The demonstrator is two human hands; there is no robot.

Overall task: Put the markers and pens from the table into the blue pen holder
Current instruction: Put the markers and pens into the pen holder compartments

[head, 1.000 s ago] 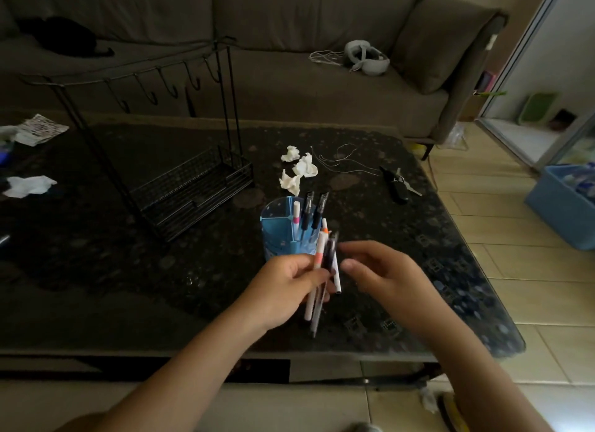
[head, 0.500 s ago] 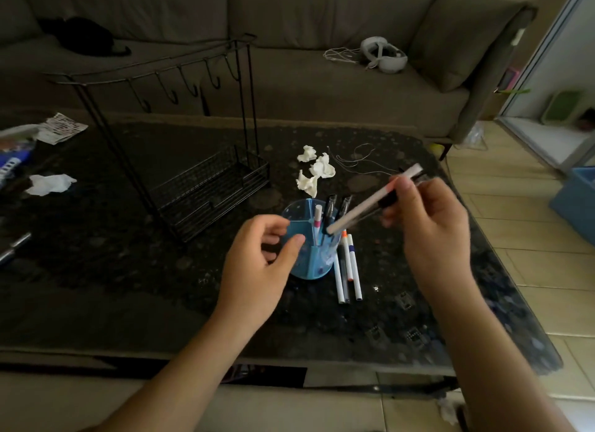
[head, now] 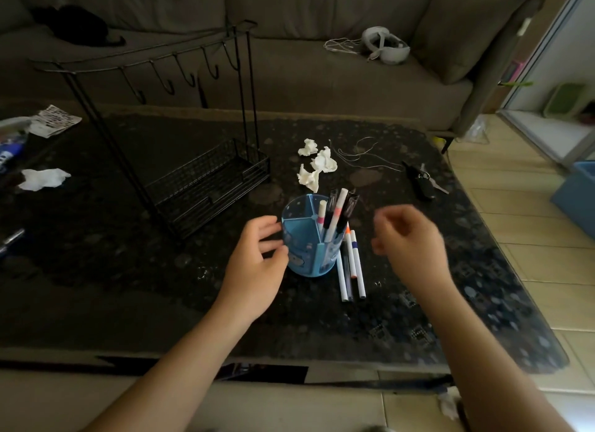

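Note:
The blue pen holder (head: 304,238) stands upright near the middle of the dark table (head: 128,270). Several pens and markers (head: 336,214) stick up out of its right compartment. Three white markers (head: 351,264) lie side by side on the table just right of the holder. My left hand (head: 257,264) is at the holder's left side, fingers spread and touching or nearly touching its wall. My right hand (head: 409,238) hovers to the right of the holder, blurred, fingers loosely curled and holding nothing.
A black wire rack with hooks (head: 206,180) stands left of the holder. Crumpled tissues (head: 317,164), a thin cord (head: 363,157) and keys (head: 423,180) lie behind it. More paper and a pen (head: 11,240) lie at the far left. A sofa (head: 289,61) is behind the table.
My right hand let go of the marker it held; that marker now stands in the holder, and the hand has drawn back to the right. My left hand moved up to the holder's side.

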